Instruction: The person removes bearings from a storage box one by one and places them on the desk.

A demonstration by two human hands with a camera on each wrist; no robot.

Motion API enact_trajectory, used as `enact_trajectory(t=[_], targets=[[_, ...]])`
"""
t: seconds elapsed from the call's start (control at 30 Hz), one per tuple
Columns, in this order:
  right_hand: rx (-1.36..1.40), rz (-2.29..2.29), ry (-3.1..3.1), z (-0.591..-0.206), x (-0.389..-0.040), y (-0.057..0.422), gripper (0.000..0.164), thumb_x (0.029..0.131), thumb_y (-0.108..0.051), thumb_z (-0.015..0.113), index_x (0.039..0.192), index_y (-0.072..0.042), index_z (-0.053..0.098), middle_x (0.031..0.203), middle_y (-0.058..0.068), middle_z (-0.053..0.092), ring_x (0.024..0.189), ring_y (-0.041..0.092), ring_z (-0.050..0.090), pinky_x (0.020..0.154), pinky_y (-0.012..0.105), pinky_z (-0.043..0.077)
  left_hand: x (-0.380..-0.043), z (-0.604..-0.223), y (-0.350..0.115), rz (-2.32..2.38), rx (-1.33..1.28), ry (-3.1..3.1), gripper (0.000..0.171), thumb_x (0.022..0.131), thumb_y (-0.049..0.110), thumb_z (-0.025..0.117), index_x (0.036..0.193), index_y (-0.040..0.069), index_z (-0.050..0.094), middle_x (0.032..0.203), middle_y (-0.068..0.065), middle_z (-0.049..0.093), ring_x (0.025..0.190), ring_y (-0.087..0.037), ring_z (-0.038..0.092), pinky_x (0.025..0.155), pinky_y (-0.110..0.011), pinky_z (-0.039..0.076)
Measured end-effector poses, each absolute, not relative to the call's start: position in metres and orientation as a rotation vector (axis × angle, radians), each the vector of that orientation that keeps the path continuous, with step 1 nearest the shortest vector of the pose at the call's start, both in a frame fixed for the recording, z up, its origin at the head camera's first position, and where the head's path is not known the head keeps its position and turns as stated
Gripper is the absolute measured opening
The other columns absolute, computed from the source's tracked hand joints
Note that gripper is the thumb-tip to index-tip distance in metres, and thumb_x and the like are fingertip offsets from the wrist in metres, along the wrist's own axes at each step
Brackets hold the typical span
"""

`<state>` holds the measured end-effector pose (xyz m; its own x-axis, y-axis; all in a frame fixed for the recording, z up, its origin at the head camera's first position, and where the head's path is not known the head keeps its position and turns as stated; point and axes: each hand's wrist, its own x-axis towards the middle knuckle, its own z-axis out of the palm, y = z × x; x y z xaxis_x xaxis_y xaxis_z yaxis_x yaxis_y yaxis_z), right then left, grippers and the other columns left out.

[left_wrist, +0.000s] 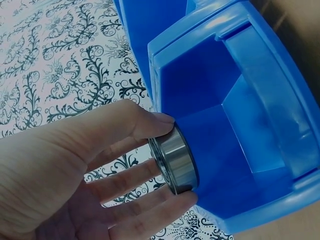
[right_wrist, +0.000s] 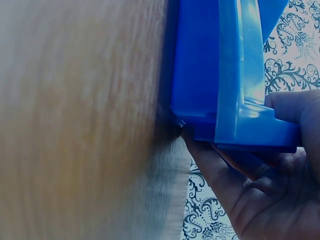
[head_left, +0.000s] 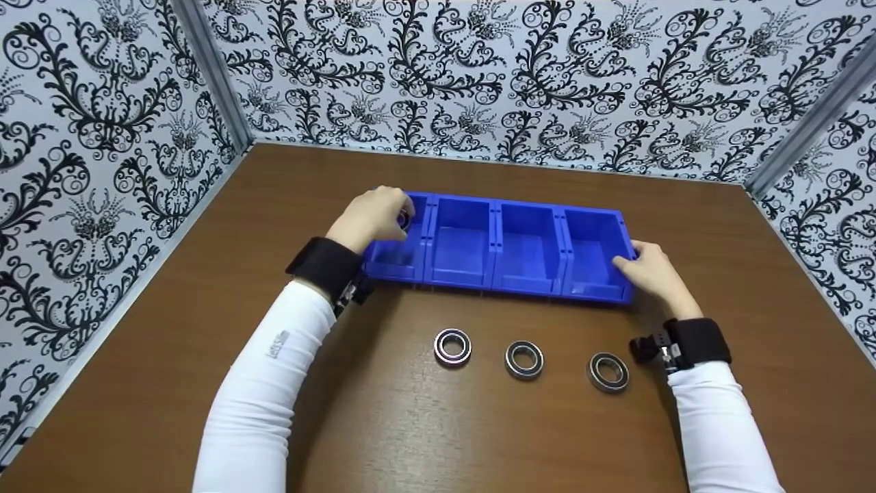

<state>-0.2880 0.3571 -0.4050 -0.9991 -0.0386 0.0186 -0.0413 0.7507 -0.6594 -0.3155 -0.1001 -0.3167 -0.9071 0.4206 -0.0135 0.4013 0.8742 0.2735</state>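
My left hand pinches a ball bearing between thumb and fingers, over the leftmost compartment of a blue four-part bin. In the left wrist view the bearing is on edge, its shiny outer ring toward the compartment's inside. At the bin's other end, my right hand grips the right side wall, thumb over the rim and fingers along the outer side. The bin's compartments that show hold nothing visible.
Three more bearings lie flat on the brown table in front of the bin: a left one, a middle one and a right one. Patterned walls enclose the table's back and sides.
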Motion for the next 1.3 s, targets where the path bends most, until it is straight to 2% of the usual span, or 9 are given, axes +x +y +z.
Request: enact_trajectory(t=[0.47,1.3], targets=[[0.062,1.113,-2.915,-0.4057,-0.2871,0.3555,0.039,0.096,-0.008,0.057,0.124,0.019,0.061,0.104,0.025,0.071,0.076,0.009,0.061,0.067,0.019,0.048,-0.3134,-0.3118,-0.1016,0.427,0.622,2.955,0.046,0.078,0.005,0.073,0.124,0.005,0.074,0.127,-0.017,0.069,0.115,-0.039,0.065,0.098,-0.053,0.052],[0.094,1.046,-2.916,-0.4039,-0.2862,0.3539,0.042,0.096,-0.009,0.057,0.127,0.019,0.060,0.110,0.031,0.069,0.083,0.018,0.062,0.074,0.024,0.047,-0.3093,-0.3091,-0.1019,0.415,0.633,2.947,0.049,0.079,0.006,0.075,0.128,0.005,0.073,0.133,-0.017,0.067,0.120,-0.041,0.064,0.101,-0.053,0.051]])
